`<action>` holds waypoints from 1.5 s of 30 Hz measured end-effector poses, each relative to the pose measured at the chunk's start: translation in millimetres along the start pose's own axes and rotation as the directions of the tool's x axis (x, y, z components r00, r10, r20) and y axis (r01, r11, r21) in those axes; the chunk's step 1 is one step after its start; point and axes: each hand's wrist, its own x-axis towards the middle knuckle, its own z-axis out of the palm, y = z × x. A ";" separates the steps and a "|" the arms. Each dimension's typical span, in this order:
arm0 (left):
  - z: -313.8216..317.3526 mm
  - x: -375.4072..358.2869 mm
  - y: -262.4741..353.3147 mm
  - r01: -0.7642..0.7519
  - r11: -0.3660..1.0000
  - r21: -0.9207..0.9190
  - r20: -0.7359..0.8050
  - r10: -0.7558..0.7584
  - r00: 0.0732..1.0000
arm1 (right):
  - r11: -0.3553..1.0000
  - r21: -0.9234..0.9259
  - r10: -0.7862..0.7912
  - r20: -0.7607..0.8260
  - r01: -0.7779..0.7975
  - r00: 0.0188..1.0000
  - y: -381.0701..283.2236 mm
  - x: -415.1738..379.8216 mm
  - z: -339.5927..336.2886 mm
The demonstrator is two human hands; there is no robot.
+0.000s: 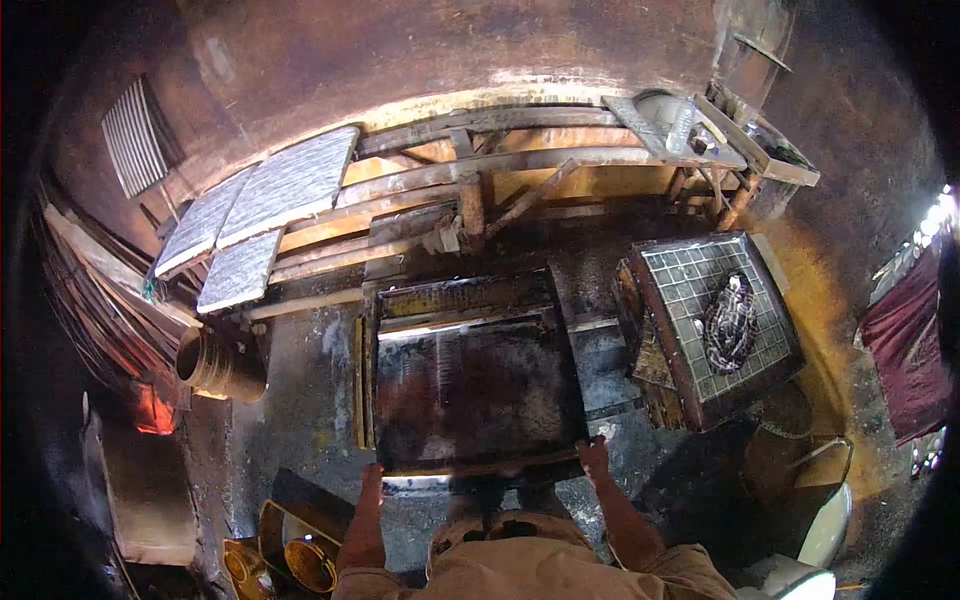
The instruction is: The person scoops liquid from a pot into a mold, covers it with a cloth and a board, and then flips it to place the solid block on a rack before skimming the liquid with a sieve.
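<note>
Dark, wet metal: a wide flat tray (475, 395) lying level on the grimy workbench (300, 400), straight ahead and close to the body, its near edge gripped at both corners. Filled edge to edge with a dark glossy layer, judging by the sheen (whether liquid or already set, impossible to tell). No empty patch visible in it, so probably past the filling stage; not yet lifted clear of the bench, by the look of it, and not yet among the pale slabs (265, 205) lined up on the wooden rack (480, 160) behind.

Left hand (371, 478) at the near left corner of the tray, fingers curled over the rim, closed on it rather than spread. Right hand (595, 457) at the near right corner, likewise clamped on the edge, thumb side up; fingertips hidden under the rim, so depth of grip unclear. Both arms stretched forward, well apart, the full width of the tray between them.

Off to the right, a wire-mesh frame (715, 320) with a coiled dark bundle (730, 322) on top. To the left, a round metal pot (220, 365) near a glow of fire (152, 412).
</note>
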 end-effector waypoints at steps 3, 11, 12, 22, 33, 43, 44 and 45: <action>-16.7 3.5 25.0 -0.054 0.998 -0.017 -0.047 0.053 0.997 | 0.974 0.168 -0.172 0.111 0.152 0.979 -32.8 -7.5 -50.0; -4.0 -0.3 5.6 -0.346 0.907 -0.241 -0.152 0.316 0.936 | 0.973 -0.071 -0.228 -0.131 0.221 0.965 -133.9 -66.8 -146.5; 6.1 -3.9 -1.2 -0.377 0.891 -0.254 -0.161 0.346 0.924 | 0.979 -0.058 -0.203 -0.153 0.196 0.967 -118.7 -59.6 -145.4; 149.3 -57.8 29.9 -0.668 0.715 -0.208 0.112 0.696 0.710 | 0.950 0.313 0.130 -0.423 0.010 0.897 -7.6 -69.7 -235.3; 439.6 -161.9 105.4 -0.883 0.360 -0.301 0.306 0.914 0.268 | 0.902 0.345 0.132 -0.794 0.260 0.593 189.7 -25.2 -376.9; 572.9 -246.0 145.3 -0.940 0.289 -0.184 0.426 0.885 0.189 | 0.917 0.242 -0.058 -0.704 0.317 0.708 357.0 123.6 -417.3; 571.8 -244.6 138.5 -0.834 0.384 -0.397 0.418 0.884 0.209 | 0.874 0.386 0.033 -0.654 0.296 0.756 353.7 126.7 -413.5; 568.0 -241.5 130.6 -0.830 0.402 -0.386 0.395 0.886 0.244 | 0.812 0.520 0.125 -0.596 0.263 0.794 349.7 129.1 -409.7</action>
